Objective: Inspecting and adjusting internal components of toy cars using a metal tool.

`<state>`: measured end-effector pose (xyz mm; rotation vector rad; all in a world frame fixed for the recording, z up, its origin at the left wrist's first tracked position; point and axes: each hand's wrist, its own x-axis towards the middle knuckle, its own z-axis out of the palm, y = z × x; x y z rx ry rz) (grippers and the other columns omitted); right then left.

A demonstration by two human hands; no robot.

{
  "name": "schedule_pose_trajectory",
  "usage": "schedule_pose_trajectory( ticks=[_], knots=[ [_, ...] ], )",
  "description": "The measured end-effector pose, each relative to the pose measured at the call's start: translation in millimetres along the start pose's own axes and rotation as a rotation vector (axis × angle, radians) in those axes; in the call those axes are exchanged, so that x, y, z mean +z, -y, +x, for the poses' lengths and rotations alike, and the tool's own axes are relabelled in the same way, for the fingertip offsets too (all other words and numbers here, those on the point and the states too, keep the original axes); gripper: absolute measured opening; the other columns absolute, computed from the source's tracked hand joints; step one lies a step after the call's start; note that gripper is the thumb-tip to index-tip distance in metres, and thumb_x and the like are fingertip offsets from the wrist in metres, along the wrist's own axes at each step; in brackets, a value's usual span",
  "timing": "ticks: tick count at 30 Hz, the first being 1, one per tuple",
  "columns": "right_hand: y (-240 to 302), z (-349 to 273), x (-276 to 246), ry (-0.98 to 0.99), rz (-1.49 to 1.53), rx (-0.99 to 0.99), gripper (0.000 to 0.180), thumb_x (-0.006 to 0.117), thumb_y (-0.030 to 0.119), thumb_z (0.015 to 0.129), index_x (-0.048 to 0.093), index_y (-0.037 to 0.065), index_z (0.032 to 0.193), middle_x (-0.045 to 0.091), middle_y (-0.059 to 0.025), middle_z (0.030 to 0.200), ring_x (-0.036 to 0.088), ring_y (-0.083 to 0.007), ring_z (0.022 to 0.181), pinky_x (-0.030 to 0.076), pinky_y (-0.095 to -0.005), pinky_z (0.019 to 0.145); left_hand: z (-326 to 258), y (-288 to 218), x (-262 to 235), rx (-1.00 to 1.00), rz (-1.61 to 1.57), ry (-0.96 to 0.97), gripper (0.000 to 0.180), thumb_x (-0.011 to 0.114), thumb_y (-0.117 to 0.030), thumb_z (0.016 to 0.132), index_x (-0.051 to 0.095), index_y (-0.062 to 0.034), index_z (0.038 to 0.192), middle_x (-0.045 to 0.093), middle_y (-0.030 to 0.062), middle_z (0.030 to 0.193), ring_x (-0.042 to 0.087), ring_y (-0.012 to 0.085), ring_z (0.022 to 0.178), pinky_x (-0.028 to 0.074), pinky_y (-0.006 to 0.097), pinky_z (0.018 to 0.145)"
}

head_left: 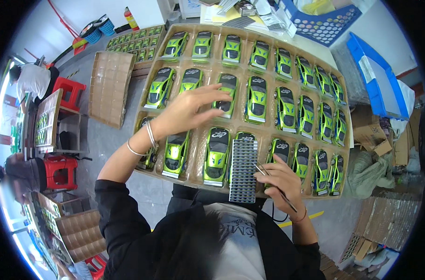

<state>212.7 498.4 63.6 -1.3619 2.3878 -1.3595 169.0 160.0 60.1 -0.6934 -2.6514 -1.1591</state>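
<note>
A large brown plastic tray (197,161) lies in front of me, its cells holding rows of bright green toy cars with black roofs. My left hand (191,108) reaches over the middle row, thumb and fingers apart around a green toy car (228,82); whether they touch it I cannot tell. Dark tweezers (289,203) are gripped in my right hand (282,179), tips pointing up and left. Beside those tips a sheet of small stickers (243,172) overlaps the near edge of the tray and partly covers a car. Whether my right fingers also hold the sheet is unclear.
A blue perforated basket (324,24) and papers sit beyond the tray. To the right are a blue bin (378,77) and cardboard boxes (371,135). An unfilled brown tray (111,88) stands at left, near red stools (61,172) and other people at work benches.
</note>
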Motion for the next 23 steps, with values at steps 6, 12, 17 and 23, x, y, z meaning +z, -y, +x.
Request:
schedule_pose_trajectory(
  ticks=[6,12,17,23],
  knots=[
    [15,-3,26,-0.036,-0.093,0.073,0.026,0.070,0.032,0.090,0.073,0.010,0.104,0.075,-0.0075,0.108,0.064,-0.0319,0.116,0.037,-0.0586,0.112,-17,20,-70,-0.093,0.306,0.244,0.027,0.073,-0.001,0.078,0.074,-0.0057,0.104,0.072,0.0065,0.119,0.064,0.0299,0.121,0.055,0.041,0.096],
    [32,1,48,-0.152,-0.116,0.225,0.021,0.066,0.023,0.094,0.071,0.004,0.102,0.074,-0.0113,0.111,0.062,-0.0346,0.119,0.035,-0.0578,0.113,-17,31,-72,0.053,0.439,0.337,0.035,0.077,-0.008,0.077,0.071,-0.0089,0.111,0.062,0.0035,0.139,0.054,0.0301,0.132,0.051,0.043,0.104],
    [45,4,64,-0.234,-0.065,0.288,0.020,0.067,0.016,0.092,0.070,0.002,0.106,0.072,-0.0144,0.114,0.062,-0.0373,0.120,0.044,-0.0494,0.107,-15,28,-67,0.192,0.400,0.192,0.033,0.071,0.001,0.077,0.070,-0.0073,0.109,0.063,0.0093,0.136,0.059,0.0317,0.127,0.054,0.042,0.100],
    [50,6,70,-0.282,-0.021,0.326,0.022,0.067,0.012,0.094,0.068,0.001,0.112,0.071,-0.0171,0.117,0.060,-0.0395,0.123,0.047,-0.0443,0.102,-10,34,-45,0.300,0.501,-0.092,0.042,0.067,-0.002,0.077,0.071,-0.0136,0.117,0.057,0.0112,0.144,0.060,0.0307,0.126,0.052,0.041,0.104]
  ],
)
